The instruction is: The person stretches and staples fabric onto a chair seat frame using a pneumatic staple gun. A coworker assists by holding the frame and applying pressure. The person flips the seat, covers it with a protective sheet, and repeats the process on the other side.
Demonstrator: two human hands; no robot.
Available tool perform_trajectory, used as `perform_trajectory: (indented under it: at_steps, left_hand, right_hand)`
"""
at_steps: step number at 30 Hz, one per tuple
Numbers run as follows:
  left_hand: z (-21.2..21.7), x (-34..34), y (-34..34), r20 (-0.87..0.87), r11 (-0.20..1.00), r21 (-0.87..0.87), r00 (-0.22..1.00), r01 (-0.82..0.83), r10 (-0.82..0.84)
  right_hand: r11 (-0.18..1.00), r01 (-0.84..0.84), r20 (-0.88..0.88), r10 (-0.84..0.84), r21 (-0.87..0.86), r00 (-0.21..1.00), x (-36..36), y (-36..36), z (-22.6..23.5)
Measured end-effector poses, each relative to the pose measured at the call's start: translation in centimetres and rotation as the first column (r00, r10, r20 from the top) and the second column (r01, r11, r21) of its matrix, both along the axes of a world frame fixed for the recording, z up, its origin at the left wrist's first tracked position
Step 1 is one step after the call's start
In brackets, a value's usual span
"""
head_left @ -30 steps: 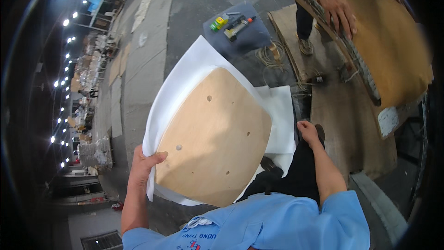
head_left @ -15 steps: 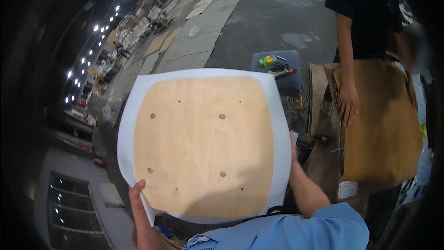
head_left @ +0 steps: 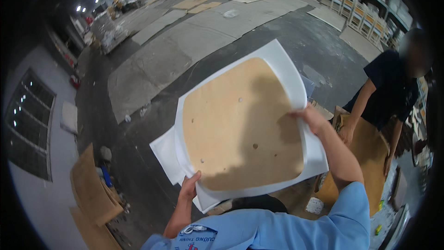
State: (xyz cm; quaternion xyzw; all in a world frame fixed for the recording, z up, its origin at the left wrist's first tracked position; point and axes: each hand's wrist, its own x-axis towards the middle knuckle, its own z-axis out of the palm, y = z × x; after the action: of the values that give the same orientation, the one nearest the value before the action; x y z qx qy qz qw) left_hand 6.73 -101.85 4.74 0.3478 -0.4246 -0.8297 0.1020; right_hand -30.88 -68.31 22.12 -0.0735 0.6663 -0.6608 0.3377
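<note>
I hold up a rounded plywood seat panel (head_left: 240,125) with a few small drilled holes, backed by a larger white foam or fabric sheet (head_left: 282,62) that sticks out all around it. My left hand (head_left: 189,186) grips the lower left edge of the panel and sheet. My right hand (head_left: 309,116) grips the right edge, fingers over the wood. Both arms are in light blue sleeves.
A person in a dark shirt (head_left: 386,95) stands at the right with hands on a brown board (head_left: 365,157). Cardboard pieces (head_left: 90,194) lie at the lower left. Flat sheets lie on the grey concrete floor (head_left: 185,41); white chair frames (head_left: 358,11) stand at the far right.
The panel has swung round and tilted, its far end now pointing up right. My right hand has come onto its right edge. My view has turned toward the open floor.
</note>
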Motion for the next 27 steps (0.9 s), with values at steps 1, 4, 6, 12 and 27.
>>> perform_trajectory:
  at_steps: [1,4,6,12,27]
  left_hand:
    - [-0.4,0.1,0.8,-0.039,1.000,0.026,0.999,0.012,-0.011]
    - [-0.5,0.1,1.8,-0.050,0.999,0.039,0.999,0.005,-0.003]
    - [0.0,0.1,1.4,0.023,0.999,0.022,0.999,-0.024,0.024]
    - [2.3,1.4,-2.5,-0.084,0.998,-0.064,0.996,-0.005,0.000]
    - [26.3,-3.9,-6.0,-0.803,0.984,-0.133,0.594,-0.115,-0.039]
  right_hand:
    - [0.999,-0.007,0.044,0.005,0.033,0.999,-0.8,0.2,1.0]
    - [1.000,-0.007,0.271,0.004,0.012,0.963,-2.3,0.6,2.0]
    - [0.997,0.064,0.370,-0.045,-0.038,0.928,-2.2,0.8,1.1]
    - [0.995,-0.051,0.181,0.066,-0.089,0.981,2.2,1.0,-4.5]
    - [0.587,0.140,0.312,0.202,-0.797,0.928,8.5,-3.0,4.3]
